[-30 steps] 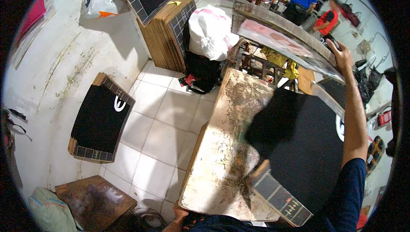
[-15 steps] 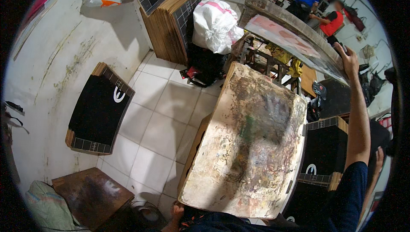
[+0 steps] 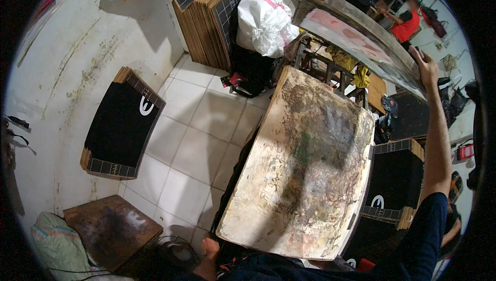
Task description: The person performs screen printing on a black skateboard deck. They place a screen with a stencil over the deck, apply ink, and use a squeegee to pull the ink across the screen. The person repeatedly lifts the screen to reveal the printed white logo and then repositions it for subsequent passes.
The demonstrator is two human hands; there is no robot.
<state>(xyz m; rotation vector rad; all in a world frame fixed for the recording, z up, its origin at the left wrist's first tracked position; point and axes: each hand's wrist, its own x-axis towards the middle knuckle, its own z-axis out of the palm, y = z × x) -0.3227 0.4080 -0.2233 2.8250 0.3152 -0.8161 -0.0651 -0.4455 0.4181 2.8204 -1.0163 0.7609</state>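
My right hand is raised at the upper right and grips the edge of a large printing screen frame, which is tilted up above the table. Below it lies a paint-stained tabletop board with nothing on it. My left hand sits low at the table's near left corner; only part of it shows and its fingers are hard to make out. A stack of black printed boards stands just right of the table, under my right arm.
Another stack of black boards leans on the left wall. A wooden stool and a bundle of cloth stand at lower left. Cardboard stacks and a white sack are behind the table. Other people work at the far back.
One second ago a black board lay on the right of the tabletop; it is now off the table and the stained surface is bare. My right hand still holds the screen frame up.
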